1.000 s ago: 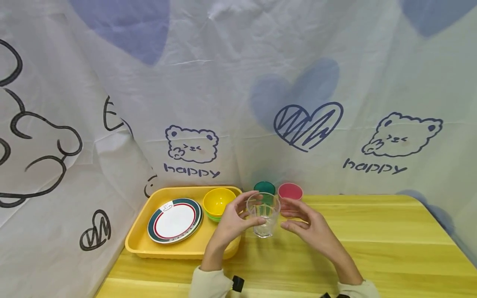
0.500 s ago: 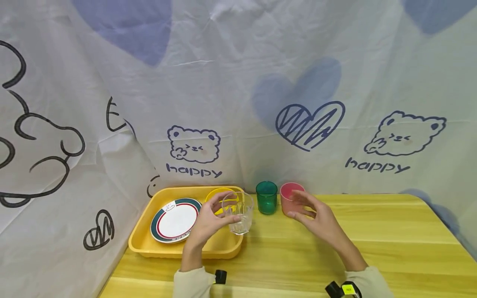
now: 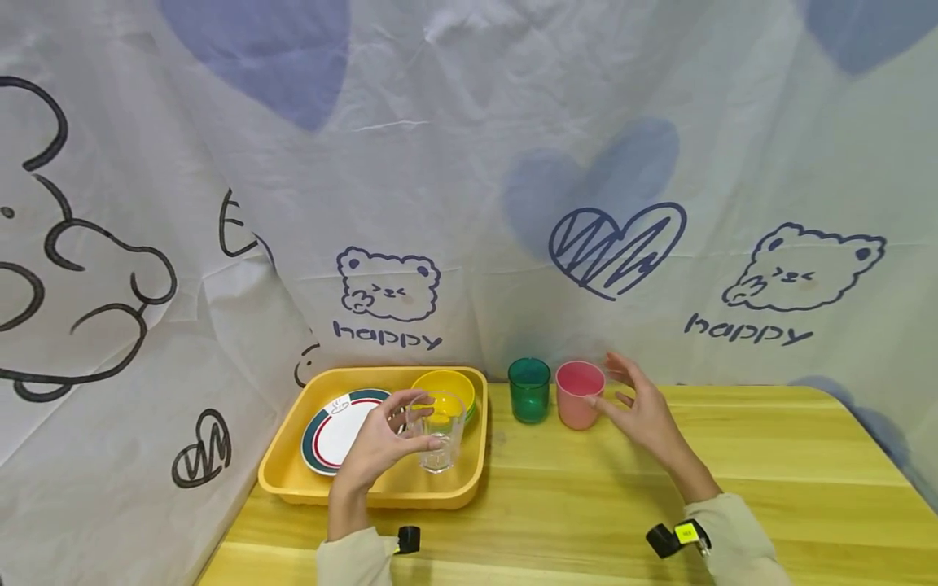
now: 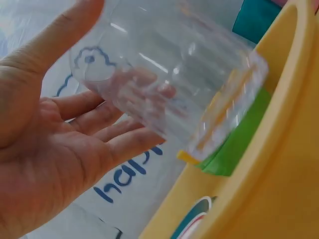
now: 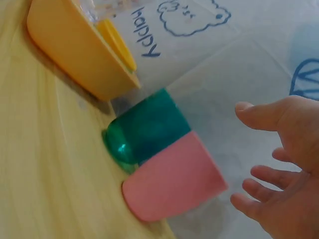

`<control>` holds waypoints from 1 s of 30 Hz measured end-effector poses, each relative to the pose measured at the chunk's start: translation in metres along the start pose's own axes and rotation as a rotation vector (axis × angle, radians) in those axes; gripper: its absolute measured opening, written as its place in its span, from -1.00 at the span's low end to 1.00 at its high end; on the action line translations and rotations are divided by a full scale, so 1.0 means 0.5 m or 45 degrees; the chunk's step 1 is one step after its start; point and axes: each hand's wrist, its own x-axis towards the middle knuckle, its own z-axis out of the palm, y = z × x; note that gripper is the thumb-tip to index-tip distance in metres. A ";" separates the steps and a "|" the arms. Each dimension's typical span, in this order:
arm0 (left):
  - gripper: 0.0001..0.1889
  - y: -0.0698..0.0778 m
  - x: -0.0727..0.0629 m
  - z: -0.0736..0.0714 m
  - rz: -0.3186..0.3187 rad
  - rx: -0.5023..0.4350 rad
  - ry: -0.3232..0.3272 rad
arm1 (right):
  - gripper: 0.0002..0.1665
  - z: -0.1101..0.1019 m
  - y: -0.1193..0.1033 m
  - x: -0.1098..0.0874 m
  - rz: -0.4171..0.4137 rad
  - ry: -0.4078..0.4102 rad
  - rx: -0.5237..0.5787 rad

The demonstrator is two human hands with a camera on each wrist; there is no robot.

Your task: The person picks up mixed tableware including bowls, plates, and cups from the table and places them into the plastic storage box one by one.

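Note:
My left hand [image 3: 375, 446] grips a clear plastic cup [image 3: 440, 456], thumb on the near side and fingers behind. In the head view the cup appears upright above the right half of the yellow tray [image 3: 352, 496]. Close up, the left wrist view shows the thumb and fingers around the clear cup [image 4: 164, 74]. My right hand [image 3: 645, 415] is beside the pink cup [image 3: 575, 405], fingers spread. The right wrist view shows a gap between that hand [image 5: 284, 164] and the pink cup [image 5: 174, 179]. A green cup [image 3: 529, 395] stands just left of the pink one.
In the tray's left half lies a white plate [image 3: 340, 431] with a green and red rim. A yellow bowl [image 3: 443, 381] sits on a green bowl [image 3: 471, 409] at the back right of the tray. A printed cloth [image 3: 484, 163] hangs behind the wooden table [image 3: 557, 505].
My left hand has carried the clear cup leftward, from in front of the green cup to over the tray. My right hand has moved right, away from the clear cup to the pink cup's side.

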 end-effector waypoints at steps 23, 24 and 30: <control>-0.21 -0.065 0.001 -0.017 -0.021 0.000 -0.235 | 0.14 0.050 0.079 0.042 0.183 -0.100 0.056; -0.21 -0.066 0.001 -0.017 -0.020 0.004 -0.242 | 0.13 0.054 0.081 0.043 0.180 -0.089 0.058; -0.19 -0.077 0.003 -0.015 -0.045 -0.010 -0.273 | 0.03 0.066 0.084 0.043 0.167 -0.047 0.089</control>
